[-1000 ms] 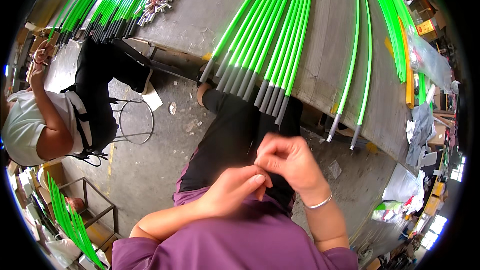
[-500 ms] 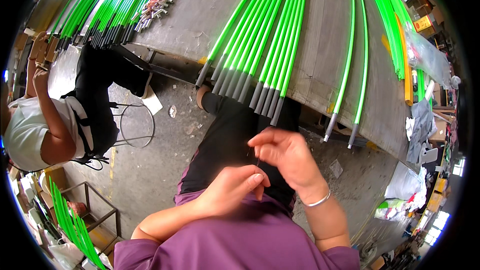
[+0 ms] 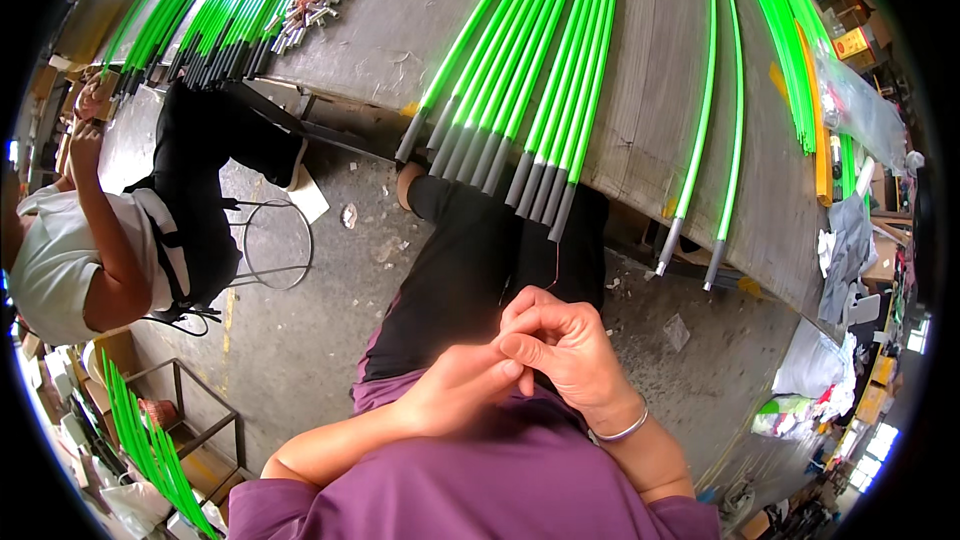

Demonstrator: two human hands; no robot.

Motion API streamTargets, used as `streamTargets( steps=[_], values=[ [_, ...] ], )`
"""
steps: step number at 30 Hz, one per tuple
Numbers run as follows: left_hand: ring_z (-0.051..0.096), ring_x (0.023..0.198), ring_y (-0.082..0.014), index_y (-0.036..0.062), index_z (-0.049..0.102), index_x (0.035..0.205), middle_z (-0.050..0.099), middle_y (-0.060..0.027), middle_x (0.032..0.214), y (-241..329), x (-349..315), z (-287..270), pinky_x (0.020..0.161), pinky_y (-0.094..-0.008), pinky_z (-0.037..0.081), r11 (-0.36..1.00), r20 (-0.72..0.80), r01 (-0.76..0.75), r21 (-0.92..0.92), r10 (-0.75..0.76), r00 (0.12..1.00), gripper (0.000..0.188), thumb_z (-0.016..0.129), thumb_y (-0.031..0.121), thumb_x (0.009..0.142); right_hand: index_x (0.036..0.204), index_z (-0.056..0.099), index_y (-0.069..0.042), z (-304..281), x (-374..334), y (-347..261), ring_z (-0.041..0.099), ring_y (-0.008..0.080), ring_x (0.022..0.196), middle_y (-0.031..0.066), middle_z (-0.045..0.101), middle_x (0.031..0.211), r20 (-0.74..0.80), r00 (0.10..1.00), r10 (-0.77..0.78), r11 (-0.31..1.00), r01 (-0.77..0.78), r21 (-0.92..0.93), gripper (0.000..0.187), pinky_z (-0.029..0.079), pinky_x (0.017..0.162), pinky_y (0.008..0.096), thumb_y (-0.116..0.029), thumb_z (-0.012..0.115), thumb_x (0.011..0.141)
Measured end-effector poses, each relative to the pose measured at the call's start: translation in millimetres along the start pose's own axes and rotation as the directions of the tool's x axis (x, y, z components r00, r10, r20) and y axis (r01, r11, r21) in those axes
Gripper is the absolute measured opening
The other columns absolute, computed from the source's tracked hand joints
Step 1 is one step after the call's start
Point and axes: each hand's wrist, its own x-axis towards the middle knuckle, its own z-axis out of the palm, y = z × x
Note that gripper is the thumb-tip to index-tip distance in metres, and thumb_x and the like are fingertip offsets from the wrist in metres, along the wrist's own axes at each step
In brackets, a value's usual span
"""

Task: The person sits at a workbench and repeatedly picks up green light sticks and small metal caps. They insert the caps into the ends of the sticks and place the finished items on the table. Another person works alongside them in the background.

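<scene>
My left hand (image 3: 462,376) and my right hand (image 3: 562,348) meet in front of my lap, fingertips pinched together and touching. A thin reddish wire (image 3: 558,262) rises from the fingers of my right hand toward the end of one rod. What lies between the fingertips is too small and hidden to make out. Beyond my hands, several bright green rods (image 3: 540,80) with dark grey end sleeves (image 3: 484,160) fan out on the table, their ends jutting over its edge. Two more green rods (image 3: 707,90) lie farther right, with grey tips.
The grey table (image 3: 385,40) spans the far side. On it are a pile of small metal tubes (image 3: 308,10) with reddish wires and more green rods (image 3: 215,10). At left sits a co-worker (image 3: 95,250) beside a round-framed stool (image 3: 277,245). Plastic bags (image 3: 855,115) crowd the right.
My right hand has come down and left to meet my left hand; their fingertips now touch. The reddish wire now shows above my right hand. At left, the co-worker's hands have shifted slightly.
</scene>
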Motion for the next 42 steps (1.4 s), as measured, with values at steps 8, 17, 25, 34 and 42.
streamTargets(
  steps=[8,17,25,34,42],
  values=[
    [0.038,0.062,-0.0067,0.0000,0.062,0.088,0.045,0.0026,0.066,-2,-16,-1,0.057,-0.0223,0.033,0.961,0.058,-0.074,0.266,0.061,0.996,0.030,0.046,0.022,0.101,0.084,0.067,0.000,-3,27,-10,0.054,0.0153,0.077,0.0060,0.058,0.085,-0.097,0.976,-0.193,0.940,0.212,0.267,0.016,0.045,0.069,0.0279,-0.016,0.067,0.087],
    [0.042,0.063,-0.0071,-0.0025,0.064,0.095,0.050,0.0005,0.068,-21,-34,-17,0.060,-0.0225,0.037,0.980,0.106,0.073,0.184,-0.094,0.990,0.030,0.046,0.020,0.101,0.081,0.065,-0.002,-8,33,-9,0.054,0.0155,0.077,0.0049,0.058,0.083,-0.090,0.986,-0.138,0.913,0.162,0.374,0.017,0.046,0.069,0.0295,-0.018,0.067,0.087],
    [0.041,0.061,-0.0073,-0.0036,0.064,0.097,0.050,-0.0008,0.068,-17,-42,-18,0.058,-0.0234,0.036,0.964,0.241,0.048,0.261,-0.113,0.964,0.029,0.046,0.019,0.100,0.087,0.067,-0.002,-7,34,-5,0.060,0.0140,0.070,0.0063,0.066,0.082,-0.082,0.984,-0.159,0.893,0.179,0.412,0.011,0.051,0.068,0.0261,-0.013,0.066,0.088],
    [0.042,0.066,-0.0079,-0.0042,0.063,0.097,0.052,-0.0013,0.075,-20,-48,-18,0.062,-0.0244,0.037,0.968,0.269,0.039,0.247,-0.108,0.957,0.030,0.046,0.020,0.101,0.091,0.066,0.000,-8,35,-6,0.060,0.0127,0.071,0.0052,0.065,0.082,-0.104,0.980,-0.171,0.901,0.198,0.386,0.015,0.050,0.069,0.0248,-0.015,0.066,0.088],
    [0.048,0.079,-0.0099,-0.0034,0.059,0.108,0.054,-0.0029,0.082,-21,-50,-19,0.074,-0.0243,0.040,0.977,0.205,0.108,0.183,-0.145,0.968,0.031,0.046,0.023,0.100,0.097,0.066,0.000,-5,20,-3,0.059,0.0082,0.073,0.0040,0.066,0.084,-0.111,0.980,-0.166,0.963,0.186,0.197,0.016,0.049,0.070,0.0219,-0.012,0.067,0.087]
  ],
)
